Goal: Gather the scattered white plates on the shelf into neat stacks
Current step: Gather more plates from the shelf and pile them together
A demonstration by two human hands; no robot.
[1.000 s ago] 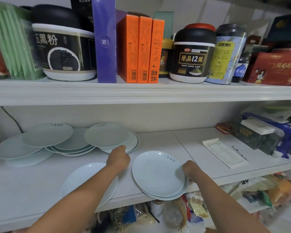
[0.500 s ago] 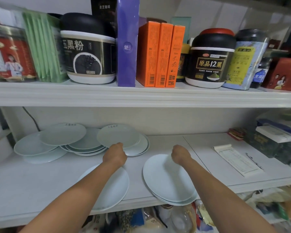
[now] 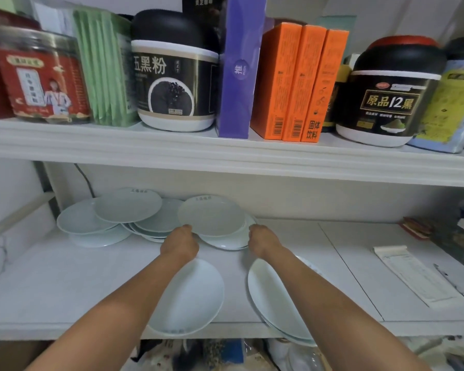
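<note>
Both my hands reached the top plate [image 3: 210, 215]: left hand [image 3: 181, 243] at eight o'clock, right hand [image 3: 263, 241] at four; grip hidden, can't tell. Best lifted level, evenly.

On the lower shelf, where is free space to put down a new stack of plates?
Bare patches: front left, between the back plates and the shelf edge, left of the left hand; and mid-right, between the front right stack and the paper pad. The back left is crowded.

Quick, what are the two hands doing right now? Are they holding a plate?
Left hand: curled at the near left edge of the top plate; grip cannot be told.
Right hand: curled at the stack's right edge; grip cannot be told.
</note>
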